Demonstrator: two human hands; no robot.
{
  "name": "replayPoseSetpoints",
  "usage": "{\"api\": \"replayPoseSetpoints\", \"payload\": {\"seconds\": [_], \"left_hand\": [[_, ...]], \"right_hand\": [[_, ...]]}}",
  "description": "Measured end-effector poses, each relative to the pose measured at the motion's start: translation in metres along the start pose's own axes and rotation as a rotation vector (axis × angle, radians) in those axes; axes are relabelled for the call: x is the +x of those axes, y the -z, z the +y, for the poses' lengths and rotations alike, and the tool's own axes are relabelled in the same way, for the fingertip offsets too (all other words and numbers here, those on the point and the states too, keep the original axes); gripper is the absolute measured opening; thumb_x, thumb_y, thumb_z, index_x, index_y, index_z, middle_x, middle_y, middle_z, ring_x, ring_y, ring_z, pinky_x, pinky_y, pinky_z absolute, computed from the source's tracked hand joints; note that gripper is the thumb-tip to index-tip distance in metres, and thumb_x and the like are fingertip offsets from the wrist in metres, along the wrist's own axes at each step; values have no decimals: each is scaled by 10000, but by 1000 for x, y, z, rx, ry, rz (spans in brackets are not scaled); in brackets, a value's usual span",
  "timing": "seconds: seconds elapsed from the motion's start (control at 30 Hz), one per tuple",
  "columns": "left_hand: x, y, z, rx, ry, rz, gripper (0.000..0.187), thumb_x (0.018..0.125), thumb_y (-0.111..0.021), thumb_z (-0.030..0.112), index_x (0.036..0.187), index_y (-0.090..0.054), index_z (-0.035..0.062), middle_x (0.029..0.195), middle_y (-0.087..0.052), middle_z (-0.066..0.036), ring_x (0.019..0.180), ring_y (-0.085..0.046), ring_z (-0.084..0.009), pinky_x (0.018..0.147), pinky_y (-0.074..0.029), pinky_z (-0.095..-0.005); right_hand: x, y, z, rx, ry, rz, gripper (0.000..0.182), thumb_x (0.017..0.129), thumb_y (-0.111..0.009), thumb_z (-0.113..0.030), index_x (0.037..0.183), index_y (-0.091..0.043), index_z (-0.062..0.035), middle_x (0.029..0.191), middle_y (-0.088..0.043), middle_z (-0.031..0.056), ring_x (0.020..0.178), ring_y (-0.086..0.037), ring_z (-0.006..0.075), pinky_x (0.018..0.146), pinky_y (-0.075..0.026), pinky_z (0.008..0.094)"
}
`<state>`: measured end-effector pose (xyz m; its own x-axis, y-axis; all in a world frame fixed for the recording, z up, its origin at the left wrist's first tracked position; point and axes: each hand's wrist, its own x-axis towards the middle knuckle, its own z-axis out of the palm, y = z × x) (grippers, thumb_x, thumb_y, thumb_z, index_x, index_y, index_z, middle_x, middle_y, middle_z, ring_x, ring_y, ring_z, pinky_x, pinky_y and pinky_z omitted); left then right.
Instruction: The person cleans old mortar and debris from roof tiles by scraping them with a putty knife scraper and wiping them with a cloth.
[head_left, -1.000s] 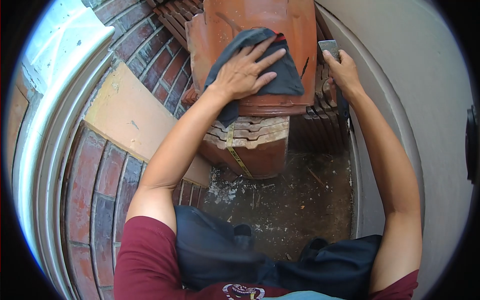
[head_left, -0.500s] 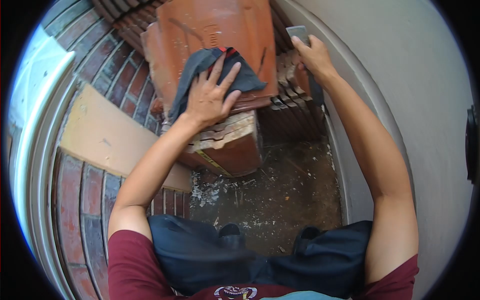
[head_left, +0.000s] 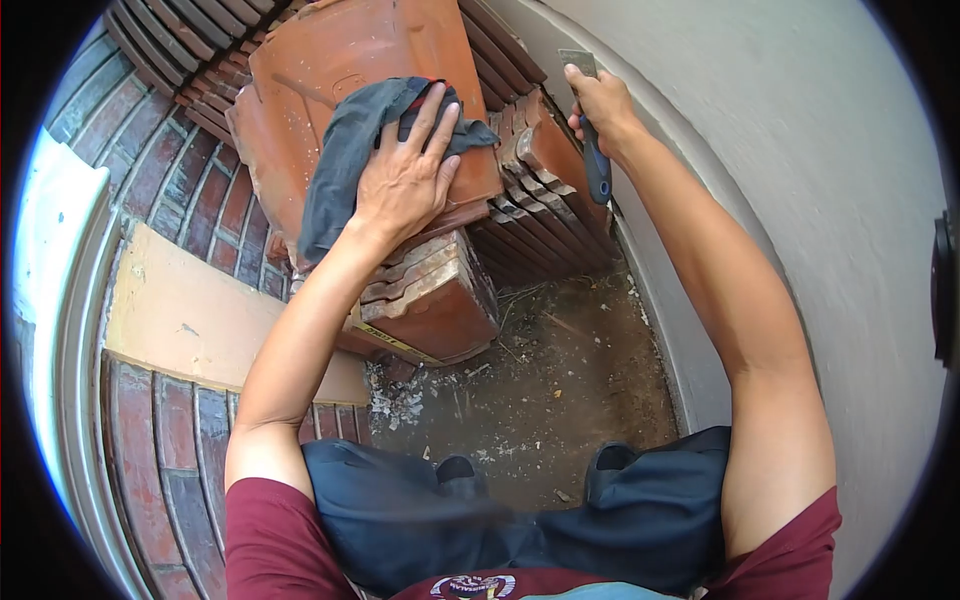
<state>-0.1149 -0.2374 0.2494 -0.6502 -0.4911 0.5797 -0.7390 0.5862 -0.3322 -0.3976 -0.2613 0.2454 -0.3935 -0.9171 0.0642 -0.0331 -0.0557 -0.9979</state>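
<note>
My left hand (head_left: 405, 185) lies spread on a dark grey cloth (head_left: 340, 165) with a red edge. Underneath is an orange roof tile (head_left: 285, 90), resting on top of a stack of tiles (head_left: 430, 310). The cloth drapes over the tile's left part and front edge. In my right hand (head_left: 605, 110), near the pale wall, is a scraper (head_left: 597, 172). Its flat metal blade points up and its dark blue handle hangs below the fist.
More roof tiles stand on edge in a row (head_left: 550, 200) along the pale wall (head_left: 850, 200). At left are a brick wall (head_left: 165, 420) and a cream ledge (head_left: 190, 310). The dirty concrete floor (head_left: 540, 400) carries chips and debris.
The view has shifted, so the tiles appear further left. My left hand stays spread on the cloth. The scraper in my right hand has turned, and its handle shows more fully.
</note>
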Motion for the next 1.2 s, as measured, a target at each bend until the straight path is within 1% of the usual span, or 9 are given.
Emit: {"api": "replayPoseSetpoints", "payload": {"seconds": [0.13, 0.27, 0.37, 0.53, 0.67, 0.73, 0.87, 1.0, 1.2], "left_hand": [[17, 9, -30, 26, -126, 92, 548, 981, -597, 321, 1493, -510, 147, 1622, -386, -80, 1333, -474, -446, 1162, -368, -480], [59, 14, -75, 98, 165, 367, 575, 984, -594, 399, 1500, -512, 157, 1628, -379, -112, 1333, -479, -477, 1127, -393, -507], [61, 4, -68, 150, 281, 353, 574, 989, -575, 416, 1500, -514, 162, 1627, -382, -112, 1312, -498, -472, 1113, -398, -518], [20, 2, -23, -67, -129, 127, 491, 923, -633, 208, 1392, -590, 68, 1541, -489, -111, 1243, -551, -387, 1067, -464, -460], [-7, 9, -13, -239, -224, -107, 513, 932, -631, 166, 1430, -561, 66, 1543, -484, -121, 1262, -547, -388, 1127, -421, -438], [0, 17, -27, -246, -264, -67, 533, 939, -638, 203, 1453, -545, 94, 1556, -469, -123, 1278, -543, -388, 1112, -431, -437], [27, 34, -69, 49, -38, 204, 556, 954, -638, 320, 1478, -534, 162, 1594, -428, -116, 1277, -544, -402, 1073, -446, -464], [23, 4, -104, 13, 291, 453, 642, 994, -572, 406, 1560, -426, 142, 1664, -271, -186, 1436, -347, -485, 1139, -323, -550], [-25, -11, -67, -17, 435, 334, 755, 1007, -538, 425, 1598, -278, 34, 1650, -201, -290, 1428, -291, -551, 1130, -293, -607]], "right_hand": [[0, -4, -1, 9, -22, -4, 368, 986, -646, -407, 989, -531, -58, 729, -536, 35, 522, -561, 122, 441, -458, 303], [-3, -10, -2, 2, -18, -20, 389, 966, -654, -386, 994, -553, -11, 762, -603, 71, 542, -601, 140, 447, -495, 311], [-3, -12, 4, -25, 7, -49, 393, 965, -647, -392, 994, -555, -11, 750, -598, 66, 532, -595, 144, 443, -492, 315], [-5, -7, 14, -36, -18, -88, 381, 961, -648, -383, 1004, -555, -16, 736, -587, 60, 514, -583, 145, 431, -481, 316], [-1, -6, 13, -52, -30, -65, 384, 957, -650, -378, 1022, -561, -9, 731, -594, 67, 512, -591, 154, 432, -485, 320], [0, -8, 10, -63, -28, -61, 388, 957, -651, -377, 1030, -564, -6, 737, -602, 72, 515, -596, 159, 432, -487, 322], [-3, -16, 4, -48, -22, -81, 400, 960, -655, -390, 1033, -566, -7, 741, -609, 76, 519, -602, 166, 430, -486, 326], [-12, -16, 1, -50, -36, -127, 387, 970, -646, -380, 1045, -557, -11, 745, -605, 74, 520, -595, 159, 431, -482, 325], [-5, -11, 11, -61, -28, -127, 364, 972, -646, -381, 998, -555, -30, 726, -585, 62, 504, -570, 144, 431, -471, 311]]}}
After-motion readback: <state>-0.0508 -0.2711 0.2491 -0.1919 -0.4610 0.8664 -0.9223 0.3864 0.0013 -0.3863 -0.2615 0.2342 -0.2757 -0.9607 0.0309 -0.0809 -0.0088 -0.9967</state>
